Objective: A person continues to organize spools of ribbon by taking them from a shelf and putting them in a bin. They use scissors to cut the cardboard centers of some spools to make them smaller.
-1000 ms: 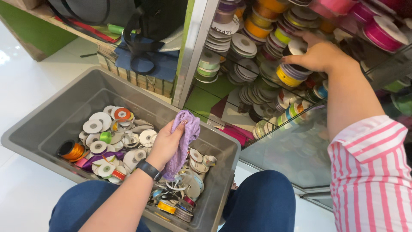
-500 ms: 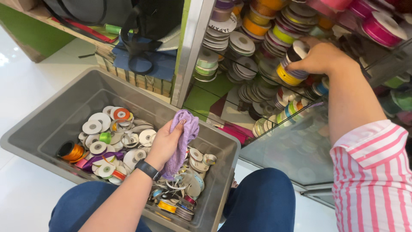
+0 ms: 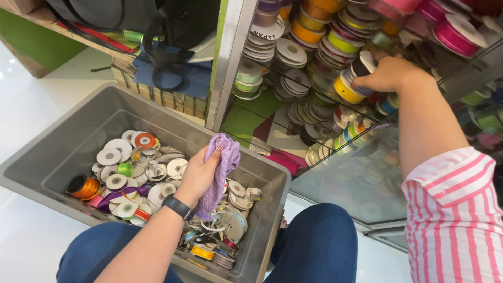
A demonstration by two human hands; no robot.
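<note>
From the head view, I see my left hand [image 3: 198,175] clenched around a purple cloth [image 3: 222,167] over the grey bin [image 3: 52,152] of ribbon spools. My right hand [image 3: 390,73] grips a black spool [image 3: 362,64] on the glass shelf [image 3: 361,173], above a yellow spool [image 3: 347,90].

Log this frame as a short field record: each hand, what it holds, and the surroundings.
left hand: grips a purple cloth over a grey bin
bin contents: mostly empty ribbon spools, one orange ribbon roll
right hand: reaches into a glass cabinet, fingers on a yellow ribbon spool
cabinet contents: stacked coloured ribbon spools
</note>
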